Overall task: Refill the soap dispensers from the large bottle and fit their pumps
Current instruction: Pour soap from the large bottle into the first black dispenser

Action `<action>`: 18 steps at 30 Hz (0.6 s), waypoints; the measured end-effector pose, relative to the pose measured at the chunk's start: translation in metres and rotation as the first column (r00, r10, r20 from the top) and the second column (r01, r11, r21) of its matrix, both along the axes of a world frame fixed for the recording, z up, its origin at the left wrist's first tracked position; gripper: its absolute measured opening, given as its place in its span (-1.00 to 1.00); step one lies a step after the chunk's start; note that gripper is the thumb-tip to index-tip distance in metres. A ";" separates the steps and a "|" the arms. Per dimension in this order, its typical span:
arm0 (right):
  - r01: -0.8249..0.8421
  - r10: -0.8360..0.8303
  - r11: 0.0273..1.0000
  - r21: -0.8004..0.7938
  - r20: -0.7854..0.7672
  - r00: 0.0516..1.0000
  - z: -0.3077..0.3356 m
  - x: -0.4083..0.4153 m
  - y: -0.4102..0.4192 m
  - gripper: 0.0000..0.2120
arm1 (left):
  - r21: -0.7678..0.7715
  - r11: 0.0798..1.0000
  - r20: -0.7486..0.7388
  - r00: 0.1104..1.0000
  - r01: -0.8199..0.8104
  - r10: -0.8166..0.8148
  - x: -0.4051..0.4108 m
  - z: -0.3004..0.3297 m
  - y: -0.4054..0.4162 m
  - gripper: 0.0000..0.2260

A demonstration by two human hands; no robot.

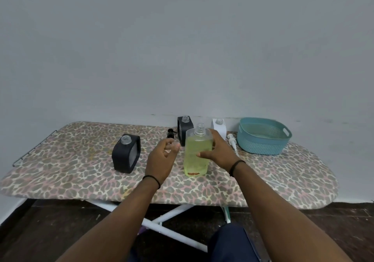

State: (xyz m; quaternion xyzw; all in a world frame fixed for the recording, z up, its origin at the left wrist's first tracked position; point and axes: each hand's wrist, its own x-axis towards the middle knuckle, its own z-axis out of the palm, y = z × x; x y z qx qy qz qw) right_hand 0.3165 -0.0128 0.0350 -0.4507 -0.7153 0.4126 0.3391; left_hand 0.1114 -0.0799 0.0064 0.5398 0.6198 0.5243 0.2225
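Observation:
The large clear bottle [195,156] of yellow-green soap stands upright, uncapped, on the leopard-print ironing board [81,172]. My right hand [217,152] wraps its right side. My left hand [162,158] hovers just left of the bottle, fingers loosely curled, holding nothing. A black dispenser [126,153] with an open neck stands at the left. Behind the bottle stands a second black dispenser [183,128], and a white dispenser [219,127] is at the back right; both have open necks. A black pump [171,133] lies by the rear black dispenser. A white pump [232,141] lies right of my right hand.
A teal perforated basket [264,136] sits at the back right of the board. A grey wall rises right behind the board. The board's white legs [162,221] and a dark floor lie below its near edge.

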 end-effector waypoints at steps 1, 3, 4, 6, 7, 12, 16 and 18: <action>0.007 -0.007 1.000 -0.001 -0.016 1.000 -0.001 -0.002 0.000 -0.34 | 0.014 0.999 -0.014 0.999 -0.035 0.036 -0.007 0.001 -0.004 -0.79; 0.017 -0.016 1.000 0.008 -0.046 0.999 -0.003 -0.004 -0.002 -0.40 | 0.047 0.994 -0.037 0.994 -0.100 0.102 -0.022 0.002 -0.010 -0.90; 0.027 -0.026 1.000 0.010 -0.070 0.997 -0.004 -0.006 -0.004 -0.40 | 0.066 0.989 -0.051 0.989 -0.133 0.136 -0.029 0.001 -0.013 -0.91; 0.072 -0.072 0.997 -0.003 -0.130 0.989 -0.009 -0.012 -0.009 -0.37 | 0.114 0.971 -0.094 0.970 -0.212 0.223 -0.041 -0.003 -0.021 -0.79; 0.099 -0.100 0.995 -0.019 -0.157 0.982 -0.012 -0.015 -0.012 -0.35 | 0.139 0.957 -0.118 0.955 -0.257 0.273 -0.046 -0.004 -0.026 -0.75; 0.187 -0.185 0.982 -0.012 -0.211 0.960 -0.024 -0.033 -0.024 -0.39 | 0.227 0.828 -0.172 0.816 -0.512 0.552 -0.065 -0.004 -0.040 -0.68; 0.237 -0.225 0.971 0.038 -0.199 0.954 -0.030 -0.038 -0.031 -0.33 | -0.010 0.738 -0.203 0.724 -0.674 0.659 -0.081 -0.008 -0.034 -0.36; 0.251 -0.239 0.968 0.028 -0.214 0.947 -0.034 -0.038 -0.033 -0.30 | -0.135 0.790 -0.161 0.800 -0.598 0.578 -0.087 -0.010 -0.029 -0.15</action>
